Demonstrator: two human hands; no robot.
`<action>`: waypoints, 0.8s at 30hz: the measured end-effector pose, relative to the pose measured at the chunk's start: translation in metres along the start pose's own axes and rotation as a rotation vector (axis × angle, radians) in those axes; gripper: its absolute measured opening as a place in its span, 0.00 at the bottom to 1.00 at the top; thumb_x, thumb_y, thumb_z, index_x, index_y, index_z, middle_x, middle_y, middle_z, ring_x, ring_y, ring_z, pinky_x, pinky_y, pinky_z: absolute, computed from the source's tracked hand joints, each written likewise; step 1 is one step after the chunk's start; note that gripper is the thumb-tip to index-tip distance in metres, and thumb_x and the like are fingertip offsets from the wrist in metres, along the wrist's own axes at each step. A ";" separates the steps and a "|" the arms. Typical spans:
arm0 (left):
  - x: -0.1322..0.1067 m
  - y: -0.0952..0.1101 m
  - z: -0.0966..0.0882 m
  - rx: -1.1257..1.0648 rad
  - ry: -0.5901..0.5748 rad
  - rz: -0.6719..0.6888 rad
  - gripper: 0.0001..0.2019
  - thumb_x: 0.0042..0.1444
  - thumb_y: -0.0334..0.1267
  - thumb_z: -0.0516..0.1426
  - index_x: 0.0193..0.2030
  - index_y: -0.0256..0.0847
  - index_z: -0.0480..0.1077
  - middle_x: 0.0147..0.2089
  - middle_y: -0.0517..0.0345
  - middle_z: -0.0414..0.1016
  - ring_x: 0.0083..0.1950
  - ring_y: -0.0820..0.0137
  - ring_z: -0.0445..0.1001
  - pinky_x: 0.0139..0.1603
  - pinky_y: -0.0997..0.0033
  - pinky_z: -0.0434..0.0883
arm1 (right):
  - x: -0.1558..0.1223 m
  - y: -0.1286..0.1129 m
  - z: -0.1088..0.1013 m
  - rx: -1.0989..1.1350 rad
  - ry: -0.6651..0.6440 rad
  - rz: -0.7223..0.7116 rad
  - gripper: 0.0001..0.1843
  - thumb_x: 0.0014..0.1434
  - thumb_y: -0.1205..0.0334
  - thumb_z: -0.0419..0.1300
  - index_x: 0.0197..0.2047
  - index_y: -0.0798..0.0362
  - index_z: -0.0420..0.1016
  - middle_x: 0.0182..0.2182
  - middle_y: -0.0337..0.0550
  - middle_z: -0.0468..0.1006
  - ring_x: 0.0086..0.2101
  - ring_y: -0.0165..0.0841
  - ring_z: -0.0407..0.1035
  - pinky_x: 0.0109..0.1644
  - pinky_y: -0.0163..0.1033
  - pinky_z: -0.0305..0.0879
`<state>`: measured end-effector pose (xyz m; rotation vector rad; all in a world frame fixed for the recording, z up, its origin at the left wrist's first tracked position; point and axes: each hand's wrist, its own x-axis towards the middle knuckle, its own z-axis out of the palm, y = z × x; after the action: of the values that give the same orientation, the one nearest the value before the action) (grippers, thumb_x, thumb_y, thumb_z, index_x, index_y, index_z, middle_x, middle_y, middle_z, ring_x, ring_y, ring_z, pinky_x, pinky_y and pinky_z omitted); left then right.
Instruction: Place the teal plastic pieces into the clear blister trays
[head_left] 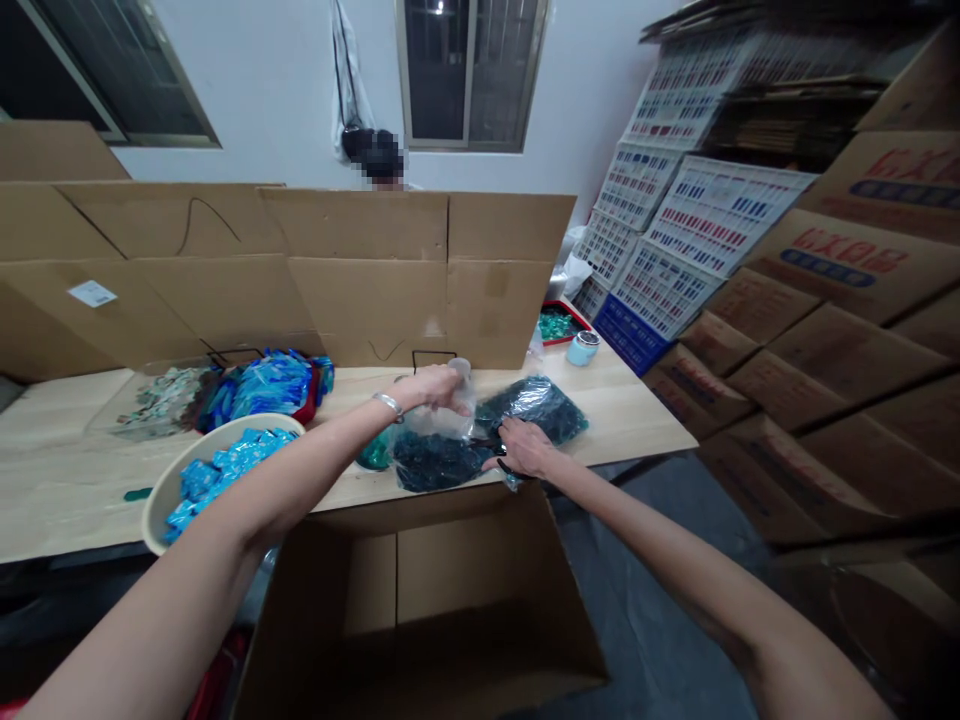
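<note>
My left hand [441, 388] is closed around a translucent piece of plastic [463, 382], which looks like the loose top of a clear bag. Below it, a clear plastic bag [439, 462] of dark teal pieces lies near the table's front edge. A second clear bag [551, 405] with similar dark contents lies to its right. Where the two bags meet, my right hand [526, 447] has its fingers curled on the plastic. Something thin and black shows by its thumb, too small to name. Green pieces [375, 452] are partly hidden behind my left forearm.
An open cardboard box [450, 580] stands below the table edge. Left on the table [637, 420] are a cream basin [155, 515] of blue packets, a red tray [306, 405] of blue strips and a clear tray [112, 415]. A cardboard wall [367, 300] runs behind; a jar [583, 348] stands right.
</note>
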<state>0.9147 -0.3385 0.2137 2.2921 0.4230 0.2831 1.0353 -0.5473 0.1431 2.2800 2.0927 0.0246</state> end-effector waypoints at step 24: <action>-0.028 0.009 -0.008 0.160 -0.080 0.190 0.17 0.59 0.48 0.47 0.36 0.36 0.69 0.30 0.57 0.73 0.28 0.73 0.70 0.31 0.76 0.64 | -0.020 0.041 0.006 -0.020 -0.154 0.184 0.46 0.48 0.27 0.43 0.46 0.63 0.69 0.45 0.62 0.69 0.47 0.50 0.62 0.50 0.50 0.58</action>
<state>0.8878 -0.3496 0.2238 2.4956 0.1934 0.2585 1.0750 -0.5713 0.1397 2.3716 1.7973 -0.1180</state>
